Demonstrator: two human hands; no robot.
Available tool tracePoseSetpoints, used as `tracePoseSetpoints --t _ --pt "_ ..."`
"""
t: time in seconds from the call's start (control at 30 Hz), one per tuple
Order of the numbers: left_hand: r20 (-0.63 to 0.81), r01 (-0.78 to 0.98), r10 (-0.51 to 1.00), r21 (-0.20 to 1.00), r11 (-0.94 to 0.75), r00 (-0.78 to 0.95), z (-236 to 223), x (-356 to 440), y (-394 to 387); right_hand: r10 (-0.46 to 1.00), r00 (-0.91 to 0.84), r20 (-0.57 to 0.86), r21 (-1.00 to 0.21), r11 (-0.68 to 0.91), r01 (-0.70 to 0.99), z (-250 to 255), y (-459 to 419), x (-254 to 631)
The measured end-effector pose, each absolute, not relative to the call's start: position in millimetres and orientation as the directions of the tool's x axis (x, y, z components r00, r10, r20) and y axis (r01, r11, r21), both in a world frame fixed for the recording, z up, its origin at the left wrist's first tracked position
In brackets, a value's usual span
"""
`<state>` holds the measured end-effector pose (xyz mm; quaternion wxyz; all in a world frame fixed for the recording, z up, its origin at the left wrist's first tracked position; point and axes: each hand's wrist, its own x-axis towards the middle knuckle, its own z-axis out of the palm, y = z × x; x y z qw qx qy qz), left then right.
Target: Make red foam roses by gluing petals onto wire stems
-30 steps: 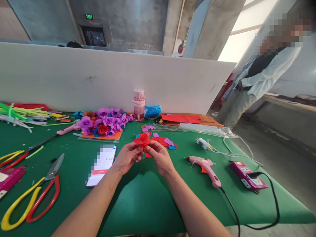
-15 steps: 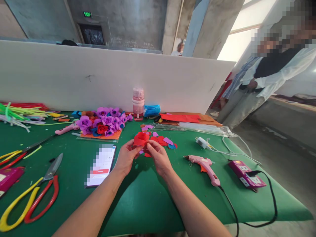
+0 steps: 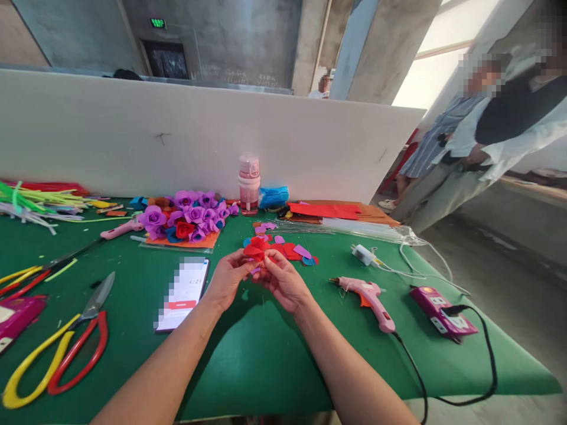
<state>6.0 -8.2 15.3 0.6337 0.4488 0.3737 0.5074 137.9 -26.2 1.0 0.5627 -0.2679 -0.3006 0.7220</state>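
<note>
Between my two hands, above the middle of the green table, is a red paper flower [image 3: 256,248]. My left hand [image 3: 227,280] grips it from the left, thumb against its lower edge. The thumb and fingers of my right hand [image 3: 283,277] pinch its right side. Behind the flower lie loose red, purple and blue paper petals [image 3: 292,252], partly hidden by it. Left of my left hand, a phone [image 3: 183,295] lies flat. To the right of my right hand, a pink hot glue gun [image 3: 365,295] rests on its side.
Purple, red and blue paper flowers [image 3: 195,215] lie in a pile at back left. Red-and-yellow scissors [image 3: 91,319] lie at left. A pink bottle [image 3: 249,186] stands by the white board [image 3: 199,136]. A purple power strip [image 3: 443,313] with cables sits right. Two people [image 3: 496,124] stand beyond.
My right hand's fingers have shifted lower and spread slightly at the flower, which has turned and looks flatter. At the right, the standing people have moved a little.
</note>
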Motion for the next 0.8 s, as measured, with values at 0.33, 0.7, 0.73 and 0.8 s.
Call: tracePoseSetpoints --t 0.33,0.7,0.73,0.8 --pt "0.135 -0.043 0.988 0.99 -0.133 0.072 16.3 6.6 -7.6 0.977 -0.134 -0.168 -0.612 -0.21 -0.763 -1.5 -21.4 137.8" --pt "0.777 0.602 0.6 0.39 -0.697 0.192 10.8 -5.2 -5.8 0.939 -0.244 -0.242 -0.514 -0.337 -0.789 -6.7 -16.1 142.2" --pt "0.785 0.618 0.589 0.368 -0.695 0.194 10.4 -5.8 -5.2 0.936 -0.255 -0.244 -0.514 -0.348 -0.784 -6.6 -16.7 141.7" --pt "0.799 0.639 0.57 0.34 -0.689 0.189 10.0 -7.3 -3.9 0.932 -0.262 -0.252 -0.518 -0.358 -0.776 -6.0 -18.0 141.0"
